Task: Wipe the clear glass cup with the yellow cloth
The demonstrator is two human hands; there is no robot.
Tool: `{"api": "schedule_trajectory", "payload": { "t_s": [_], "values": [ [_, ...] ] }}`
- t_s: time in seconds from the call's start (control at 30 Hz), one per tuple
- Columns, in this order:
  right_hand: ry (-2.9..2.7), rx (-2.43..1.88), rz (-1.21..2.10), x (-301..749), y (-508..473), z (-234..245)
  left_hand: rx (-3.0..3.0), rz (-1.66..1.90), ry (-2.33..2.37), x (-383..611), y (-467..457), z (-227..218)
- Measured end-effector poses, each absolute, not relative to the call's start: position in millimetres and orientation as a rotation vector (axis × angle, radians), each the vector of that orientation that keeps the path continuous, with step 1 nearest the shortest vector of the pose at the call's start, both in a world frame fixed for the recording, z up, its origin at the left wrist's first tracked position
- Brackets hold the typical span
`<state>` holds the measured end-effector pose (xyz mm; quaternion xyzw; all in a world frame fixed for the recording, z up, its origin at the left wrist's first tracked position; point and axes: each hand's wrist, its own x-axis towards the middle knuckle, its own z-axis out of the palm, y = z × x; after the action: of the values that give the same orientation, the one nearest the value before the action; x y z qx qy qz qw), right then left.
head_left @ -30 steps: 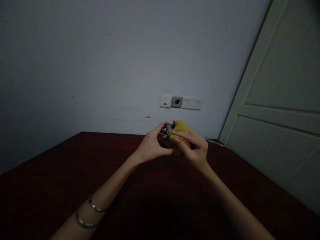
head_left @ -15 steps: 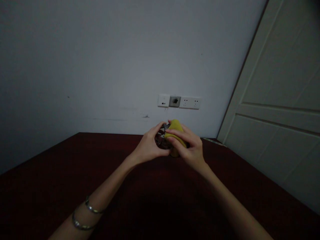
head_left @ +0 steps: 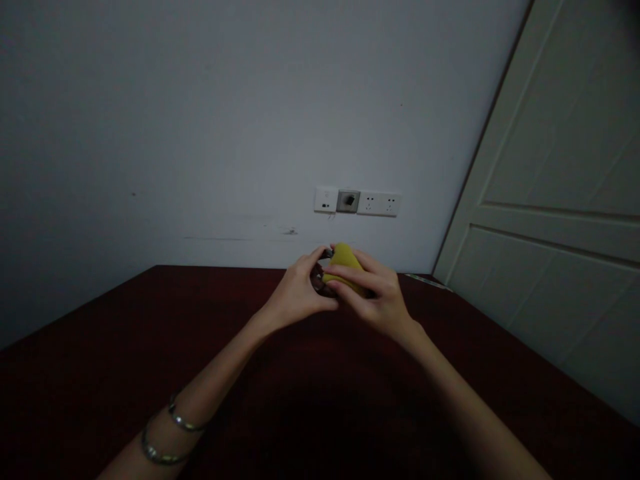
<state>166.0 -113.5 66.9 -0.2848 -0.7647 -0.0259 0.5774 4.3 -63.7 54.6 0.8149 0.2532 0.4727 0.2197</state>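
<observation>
Both my hands meet above the dark red table [head_left: 125, 347], at its far side near the wall. My left hand [head_left: 295, 297] is curled round a small dark metallic object [head_left: 320, 272]; I cannot make out what it is. My right hand [head_left: 377, 300] grips a yellow cloth [head_left: 343, 261] and presses it against that object from the right. Most of the object is hidden by fingers and cloth. Two silver bangles [head_left: 167, 437] sit on my left wrist.
A white wall stands behind the table with a row of sockets [head_left: 357, 202] just above my hands. A pale panelled door [head_left: 560, 220] fills the right side. The room is dim.
Both hands have drifted slightly left with the object and cloth. The right hand's fingers have slid the yellow cloth further over the metallic object, covering more of it.
</observation>
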Motion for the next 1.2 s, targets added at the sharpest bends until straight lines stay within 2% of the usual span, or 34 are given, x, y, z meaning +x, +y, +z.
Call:
{"api": "schedule_trajectory", "payload": {
  "t_s": [0.27,0.53,0.63,0.83,0.97,1.2],
  "values": [
    [-1.541,-0.75,0.191,166.5,-103.3,65.1,2.283,1.29,0.766,7.7,-71.0,62.2],
    [-1.736,-0.648,-0.066,161.3,-107.1,57.3,2.237,1.27,0.725,5.9,-66.7,59.0],
    [-1.59,-0.705,0.058,162.0,-105.7,60.0,2.281,1.275,0.725,5.5,-68.1,60.4],
    [-1.322,-0.75,0.521,167.0,-93.2,62.9,2.26,1.196,0.584,7.0,-79.5,68.8],
    [-1.327,-0.664,0.645,169.3,-91.2,62.0,2.15,1.18,0.56,8.2,-82.8,71.1],
    [-1.68,-0.574,0.404,179.6,-101.8,61.3,1.827,1.07,0.478,7.7,-77.0,72.2]
  ]
}}
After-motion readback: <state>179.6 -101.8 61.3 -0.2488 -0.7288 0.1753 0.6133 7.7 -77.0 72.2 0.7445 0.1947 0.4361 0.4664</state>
